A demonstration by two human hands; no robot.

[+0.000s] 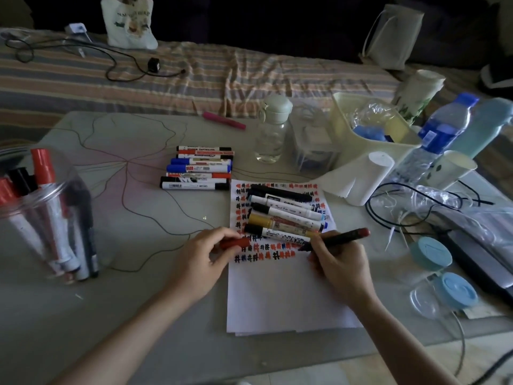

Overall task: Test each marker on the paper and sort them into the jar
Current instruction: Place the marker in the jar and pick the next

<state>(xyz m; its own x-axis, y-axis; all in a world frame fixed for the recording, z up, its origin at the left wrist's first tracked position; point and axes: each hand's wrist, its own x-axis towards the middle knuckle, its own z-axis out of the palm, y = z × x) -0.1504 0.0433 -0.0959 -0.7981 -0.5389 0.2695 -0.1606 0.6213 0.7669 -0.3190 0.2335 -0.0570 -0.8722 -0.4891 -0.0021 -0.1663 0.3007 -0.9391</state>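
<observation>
Low in the frame, the right hand (337, 259) grips a dark red-ended marker (337, 238) tip-down to test on the white paper sheet (283, 295), while the left hand (204, 254) pinches its red cap (234, 243) ready for recapping.

Top marker of the stack (204, 148) at 11 o'clock read "WHITEBOARD MARKER". Paper (286, 295) carried rows of "#"-like test marks in red, black and blue. Tote bag (128, 23) at 11 o'clock had print, too blurred to read. Barcodes on lower stacked markers (194, 186), digits unreadable.
</observation>
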